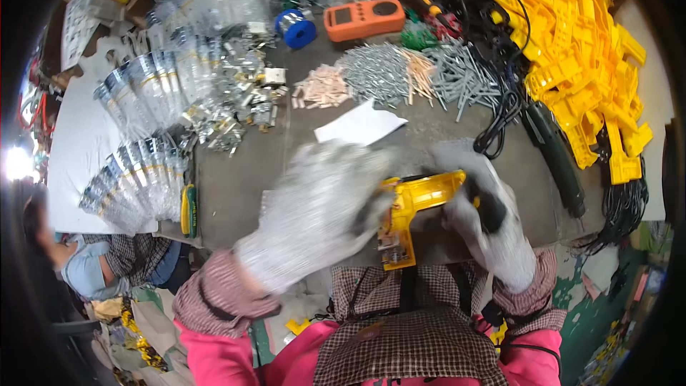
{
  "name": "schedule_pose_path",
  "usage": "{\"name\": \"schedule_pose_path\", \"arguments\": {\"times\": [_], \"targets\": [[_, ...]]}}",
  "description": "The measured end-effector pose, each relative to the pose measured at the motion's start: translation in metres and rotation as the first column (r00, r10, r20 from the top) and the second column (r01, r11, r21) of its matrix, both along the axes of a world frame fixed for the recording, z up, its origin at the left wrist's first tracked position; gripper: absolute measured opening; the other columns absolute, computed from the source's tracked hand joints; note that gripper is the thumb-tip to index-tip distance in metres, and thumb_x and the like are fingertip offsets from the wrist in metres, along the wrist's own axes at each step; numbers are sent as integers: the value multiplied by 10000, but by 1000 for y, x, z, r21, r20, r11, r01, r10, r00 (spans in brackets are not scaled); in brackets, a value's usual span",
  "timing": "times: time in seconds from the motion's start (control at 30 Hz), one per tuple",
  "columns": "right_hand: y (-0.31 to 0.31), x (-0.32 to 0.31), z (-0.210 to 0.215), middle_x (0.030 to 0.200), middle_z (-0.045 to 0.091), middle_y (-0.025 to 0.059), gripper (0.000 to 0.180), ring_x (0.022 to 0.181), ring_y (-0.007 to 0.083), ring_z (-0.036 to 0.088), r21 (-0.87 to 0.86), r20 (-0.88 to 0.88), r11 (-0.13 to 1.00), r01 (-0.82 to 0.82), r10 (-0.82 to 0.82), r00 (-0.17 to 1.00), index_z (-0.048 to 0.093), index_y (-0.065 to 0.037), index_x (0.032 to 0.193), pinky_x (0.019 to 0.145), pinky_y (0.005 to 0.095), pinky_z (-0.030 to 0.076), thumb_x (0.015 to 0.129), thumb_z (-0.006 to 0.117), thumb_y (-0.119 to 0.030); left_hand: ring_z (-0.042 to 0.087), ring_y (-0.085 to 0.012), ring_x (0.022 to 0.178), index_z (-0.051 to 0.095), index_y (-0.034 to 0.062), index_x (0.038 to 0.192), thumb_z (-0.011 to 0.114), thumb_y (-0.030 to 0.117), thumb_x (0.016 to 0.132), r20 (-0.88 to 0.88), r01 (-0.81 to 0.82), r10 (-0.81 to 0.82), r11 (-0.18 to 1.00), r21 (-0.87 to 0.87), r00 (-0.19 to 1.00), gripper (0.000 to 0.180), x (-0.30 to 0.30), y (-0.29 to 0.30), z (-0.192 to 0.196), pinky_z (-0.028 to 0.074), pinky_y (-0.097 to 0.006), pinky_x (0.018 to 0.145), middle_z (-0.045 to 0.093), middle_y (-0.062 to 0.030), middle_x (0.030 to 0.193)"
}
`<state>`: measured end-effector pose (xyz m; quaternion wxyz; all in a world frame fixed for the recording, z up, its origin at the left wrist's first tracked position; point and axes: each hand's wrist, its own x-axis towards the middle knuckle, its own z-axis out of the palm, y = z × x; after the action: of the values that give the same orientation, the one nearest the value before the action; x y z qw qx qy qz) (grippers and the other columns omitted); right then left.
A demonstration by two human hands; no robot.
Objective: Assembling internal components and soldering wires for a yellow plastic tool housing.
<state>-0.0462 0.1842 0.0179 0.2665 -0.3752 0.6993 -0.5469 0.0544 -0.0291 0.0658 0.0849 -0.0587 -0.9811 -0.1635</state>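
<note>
A yellow pistol-shaped plastic housing (432,190) is held over the near edge of the table, its grip pointing down toward me. Its hollow side faces up, and small metal parts show inside the grip. My right hand (491,218), in a white glove with dark patches, is closed at the housing's right end. Beside the left end is my left hand (321,204), also gloved and smeared by motion; dark fingertips reach the housing's edge, but their grip is unclear. A torn piece of white paper (361,123) lies just beyond my hands.
Piles of screws (382,72) and small pinkish pieces (323,87) lie ahead, near an orange meter (364,19) and a solder spool (295,28). Clear strips (143,179) fan out left. A dark power screwdriver (554,157) and heaped yellow housings (572,43) occupy the right.
</note>
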Motion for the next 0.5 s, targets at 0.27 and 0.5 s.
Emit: {"name": "schedule_pose_path", "arguments": {"times": [0.27, 0.5], "targets": [[-35, -6, 12, 955, 680, 122, 323, 861, 260, 690, 115, -384, 990, -77, 115, 916, 621, -62, 1177, 774, 353, 548, 884, 712, -162, 638, -270, 1047, 568, 52, 1263, 679, 150, 917, 39, -11, -18, 761, 649, 999, 376, 15, -21, -60, 448, -434, 1005, 626, -135, 1136], [-33, 3, -7, 753, 682, 108, 140, 620, 229, 656, 204, -373, 979, 11, 67, 926, 718, -34, 1005, 595, 318, 504, 881, 694, -94, 662, -223, 1061, 541, 30, 1275, 717, 167, 916, -77, 26, 19, 837, 546, 997, 423, 36, -20, -93, 303, -501, 1143, 631, -127, 1217]]}}
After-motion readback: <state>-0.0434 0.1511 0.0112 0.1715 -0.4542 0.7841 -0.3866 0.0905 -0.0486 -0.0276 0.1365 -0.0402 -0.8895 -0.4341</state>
